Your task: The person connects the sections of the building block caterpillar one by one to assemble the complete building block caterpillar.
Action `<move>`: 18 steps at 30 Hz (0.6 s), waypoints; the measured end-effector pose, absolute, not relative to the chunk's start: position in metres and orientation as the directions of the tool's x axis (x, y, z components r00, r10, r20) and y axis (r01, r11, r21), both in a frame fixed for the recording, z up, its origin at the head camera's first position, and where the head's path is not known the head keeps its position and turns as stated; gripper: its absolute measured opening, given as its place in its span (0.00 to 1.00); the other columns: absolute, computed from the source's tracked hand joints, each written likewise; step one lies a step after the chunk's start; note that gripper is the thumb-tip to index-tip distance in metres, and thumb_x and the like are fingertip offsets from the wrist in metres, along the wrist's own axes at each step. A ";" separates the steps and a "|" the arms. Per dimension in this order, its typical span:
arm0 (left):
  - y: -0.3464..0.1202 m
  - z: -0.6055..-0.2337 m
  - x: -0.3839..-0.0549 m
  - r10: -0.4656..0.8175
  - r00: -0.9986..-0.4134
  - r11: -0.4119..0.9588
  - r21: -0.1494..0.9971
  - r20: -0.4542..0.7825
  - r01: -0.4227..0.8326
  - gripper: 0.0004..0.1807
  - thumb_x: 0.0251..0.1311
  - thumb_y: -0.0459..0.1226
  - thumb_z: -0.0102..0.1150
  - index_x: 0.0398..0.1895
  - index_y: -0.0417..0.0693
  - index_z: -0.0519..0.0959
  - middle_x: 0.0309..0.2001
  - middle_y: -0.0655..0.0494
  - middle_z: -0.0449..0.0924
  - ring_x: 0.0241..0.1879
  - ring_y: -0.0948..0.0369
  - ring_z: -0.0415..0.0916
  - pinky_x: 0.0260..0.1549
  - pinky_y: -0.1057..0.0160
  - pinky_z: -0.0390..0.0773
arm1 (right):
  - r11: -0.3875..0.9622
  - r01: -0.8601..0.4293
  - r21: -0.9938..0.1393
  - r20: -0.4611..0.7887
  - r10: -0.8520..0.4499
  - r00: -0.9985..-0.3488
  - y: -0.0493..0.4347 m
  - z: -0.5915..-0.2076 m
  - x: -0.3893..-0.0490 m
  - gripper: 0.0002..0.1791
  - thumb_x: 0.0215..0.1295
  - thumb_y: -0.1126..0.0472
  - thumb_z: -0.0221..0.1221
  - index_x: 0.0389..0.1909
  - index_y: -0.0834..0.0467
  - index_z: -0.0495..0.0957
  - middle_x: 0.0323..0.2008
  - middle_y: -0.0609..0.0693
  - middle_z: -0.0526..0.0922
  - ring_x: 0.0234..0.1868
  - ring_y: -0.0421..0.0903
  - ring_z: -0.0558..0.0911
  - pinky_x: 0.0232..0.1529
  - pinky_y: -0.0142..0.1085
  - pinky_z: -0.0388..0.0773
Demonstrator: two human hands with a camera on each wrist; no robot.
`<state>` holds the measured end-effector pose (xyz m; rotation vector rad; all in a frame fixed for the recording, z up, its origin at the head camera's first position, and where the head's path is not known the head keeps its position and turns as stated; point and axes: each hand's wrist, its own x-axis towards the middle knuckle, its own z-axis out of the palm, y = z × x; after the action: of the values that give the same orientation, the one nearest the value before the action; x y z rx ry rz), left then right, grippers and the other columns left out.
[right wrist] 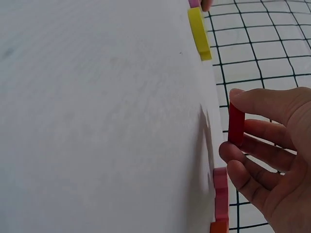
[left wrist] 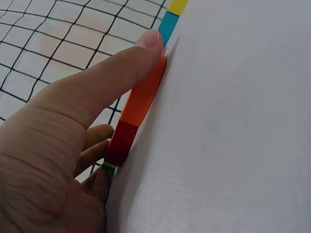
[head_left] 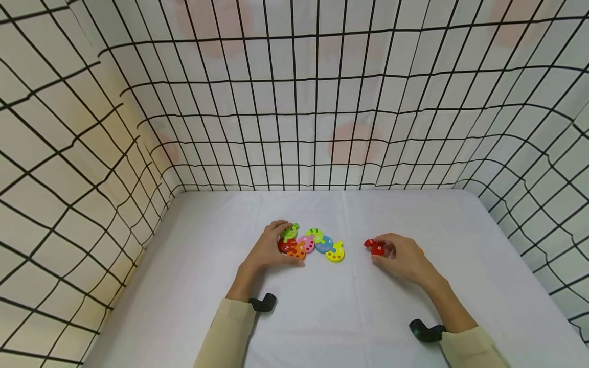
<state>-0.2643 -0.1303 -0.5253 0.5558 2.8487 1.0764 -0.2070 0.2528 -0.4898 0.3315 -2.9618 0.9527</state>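
Note:
A caterpillar puzzle of flat coloured pieces lies joined on the white cloth, its green head piece [head_left: 290, 233] at the left end and a yellow piece [head_left: 335, 252] at the right. My left hand [head_left: 267, 249] grips its left part: the fingers go round the head and red piece [left wrist: 121, 143], and the thumb lies along the orange piece [left wrist: 144, 97]. To the right, my right hand [head_left: 405, 258] pinches a loose red puzzle piece [right wrist: 236, 124] between thumb and fingers, raised off the cloth. Part of that piece is hidden by the fingers.
Beyond my right hand, a pink piece [right wrist: 221, 194] and an orange piece [right wrist: 219, 227] lie on the cloth, mostly hidden in the head view. Black wire-grid walls [head_left: 294, 112] with white cloth behind enclose the table [head_left: 322, 317] at the back and sides.

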 end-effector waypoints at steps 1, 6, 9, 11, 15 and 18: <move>-0.131 -0.525 -0.264 0.348 -0.934 0.689 0.651 0.087 0.317 0.60 0.32 0.63 0.84 0.74 0.55 0.70 0.75 0.55 0.64 0.74 0.53 0.62 0.71 0.47 0.70 | 0.789 -0.207 -0.578 0.077 -0.200 -0.977 0.251 -0.489 -0.209 0.24 0.59 0.58 0.73 0.57 0.56 0.82 0.38 0.49 0.82 0.38 0.47 0.77 0.35 0.31 0.78; -0.131 -0.524 -0.263 0.340 -0.937 0.682 0.663 0.083 0.307 0.59 0.33 0.62 0.84 0.74 0.55 0.71 0.75 0.55 0.63 0.74 0.52 0.62 0.71 0.46 0.69 | 0.771 -0.229 -0.594 0.071 -0.233 -0.970 0.243 -0.489 -0.218 0.25 0.61 0.58 0.73 0.59 0.55 0.81 0.43 0.50 0.84 0.40 0.46 0.77 0.37 0.30 0.78; -0.132 -0.523 -0.263 0.336 -0.939 0.684 0.666 0.073 0.297 0.59 0.34 0.62 0.84 0.74 0.55 0.70 0.75 0.55 0.63 0.75 0.53 0.61 0.71 0.46 0.69 | 0.762 -0.248 -0.598 0.076 -0.255 -0.964 0.237 -0.487 -0.223 0.25 0.61 0.58 0.73 0.60 0.54 0.81 0.46 0.50 0.84 0.41 0.46 0.78 0.38 0.30 0.80; -0.132 -0.524 -0.263 0.336 -0.939 0.686 0.666 0.068 0.294 0.58 0.35 0.62 0.83 0.74 0.56 0.70 0.75 0.56 0.63 0.75 0.53 0.61 0.71 0.46 0.70 | 0.752 -0.260 -0.606 0.078 -0.269 -0.960 0.232 -0.485 -0.226 0.25 0.61 0.58 0.73 0.60 0.54 0.81 0.47 0.50 0.85 0.42 0.46 0.79 0.38 0.31 0.80; -0.131 -0.524 -0.263 0.337 -0.939 0.681 0.670 0.068 0.293 0.58 0.35 0.62 0.83 0.74 0.56 0.70 0.75 0.55 0.63 0.75 0.53 0.61 0.70 0.45 0.71 | 0.741 -0.282 -0.610 0.073 -0.302 -0.951 0.223 -0.482 -0.232 0.25 0.62 0.58 0.73 0.60 0.53 0.81 0.51 0.50 0.84 0.44 0.46 0.79 0.40 0.31 0.81; -0.130 -0.525 -0.263 0.336 -0.939 0.679 0.674 0.068 0.292 0.58 0.35 0.63 0.83 0.74 0.56 0.70 0.75 0.55 0.62 0.75 0.53 0.61 0.70 0.45 0.70 | 0.743 -0.279 -0.608 0.044 -0.319 -0.947 0.217 -0.481 -0.237 0.25 0.62 0.57 0.72 0.61 0.52 0.81 0.54 0.51 0.84 0.45 0.46 0.80 0.40 0.31 0.81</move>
<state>-0.2631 -0.1300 -0.5249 0.5282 2.8219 1.1163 -0.2366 0.2168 -0.4812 0.5130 -2.9914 1.0270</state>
